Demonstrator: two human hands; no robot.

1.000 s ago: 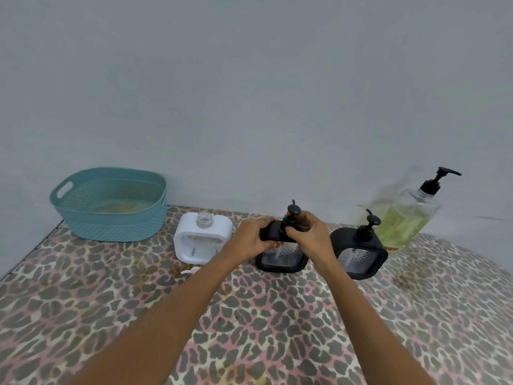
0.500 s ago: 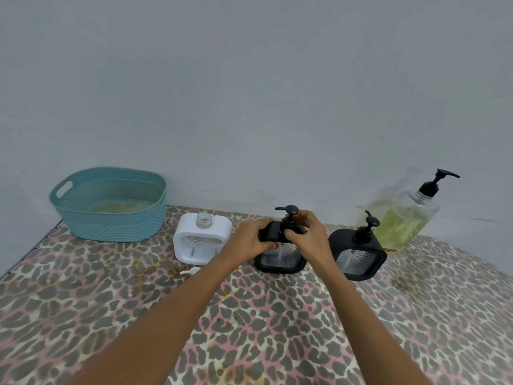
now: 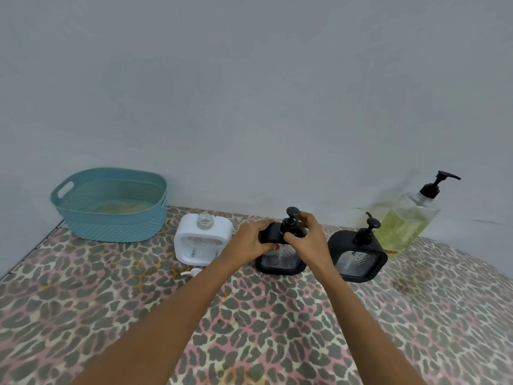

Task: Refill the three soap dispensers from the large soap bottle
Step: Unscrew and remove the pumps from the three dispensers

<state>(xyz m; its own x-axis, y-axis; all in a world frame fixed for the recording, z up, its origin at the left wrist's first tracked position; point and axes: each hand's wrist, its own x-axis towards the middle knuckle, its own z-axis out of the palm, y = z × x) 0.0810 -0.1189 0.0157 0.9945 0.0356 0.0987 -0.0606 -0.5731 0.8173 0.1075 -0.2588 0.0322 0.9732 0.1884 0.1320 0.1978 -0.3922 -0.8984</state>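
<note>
Three square soap dispensers stand in a row near the wall. The white dispenser (image 3: 204, 240) on the left has no pump; its clear neck is open, and a white pump part (image 3: 192, 272) lies in front of it. My left hand (image 3: 249, 240) grips the top left shoulder of the middle black dispenser (image 3: 281, 262). My right hand (image 3: 306, 237) pinches the collar of its black pump (image 3: 291, 218). The right black dispenser (image 3: 358, 257) keeps its pump on. The large soap bottle (image 3: 408, 223), with yellow-green soap and a black pump, stands at the far right by the wall.
A teal plastic basket (image 3: 111, 204) sits at the back left corner. The table (image 3: 83, 315) is covered by a leopard-print cloth and its left edge runs diagonally. A grey wall rises right behind the objects.
The middle dispenser's pump head has turned under my right fingers: its spout pointed left half a second ago and now faces away. Both hands stay in place.
</note>
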